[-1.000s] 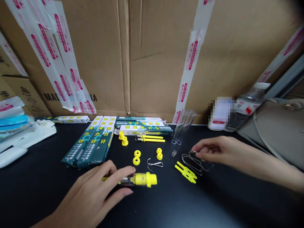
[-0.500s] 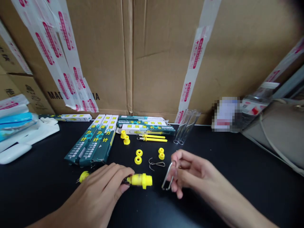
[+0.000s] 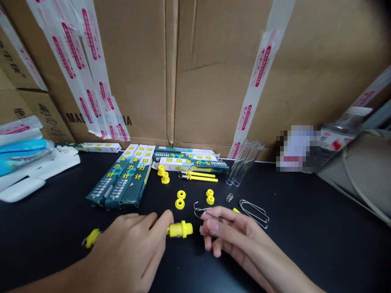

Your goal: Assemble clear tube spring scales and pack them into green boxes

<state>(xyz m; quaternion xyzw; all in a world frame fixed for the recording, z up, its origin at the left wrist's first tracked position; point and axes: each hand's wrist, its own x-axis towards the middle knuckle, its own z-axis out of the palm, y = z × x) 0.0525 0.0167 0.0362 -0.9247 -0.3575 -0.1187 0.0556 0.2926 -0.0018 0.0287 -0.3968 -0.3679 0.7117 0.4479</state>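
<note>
My left hand (image 3: 131, 240) is closed round a tubular spring scale (image 3: 180, 229) with yellow ends, held low over the table; its middle is hidden by my fingers. Just right of its tip, my right hand (image 3: 229, 232) pinches at a thin S-shaped wire hook (image 3: 197, 208), whose curved end sticks out to the left. A small clear piece (image 3: 201, 230) shows at those fingertips. Bent metal wire loops (image 3: 254, 212) lie beyond the right hand, beside a partly hidden yellow piece (image 3: 236, 210) and small coiled springs (image 3: 229, 197).
Yellow rings (image 3: 180, 203), small yellow nuts (image 3: 210, 200), yellow caps (image 3: 165, 178) and yellow rods (image 3: 201, 178) lie ahead. Behind are green boxes (image 3: 128, 175) and clear tubes (image 3: 244, 165). A bottle (image 3: 339, 142) and grey bag (image 3: 363, 167) stand right; a large carton (image 3: 214, 81) closes the back.
My right hand has let go of a metal wire loop, now on the table, and moved left onto the wire hook. The spring scale has shifted slightly left in my left hand.
</note>
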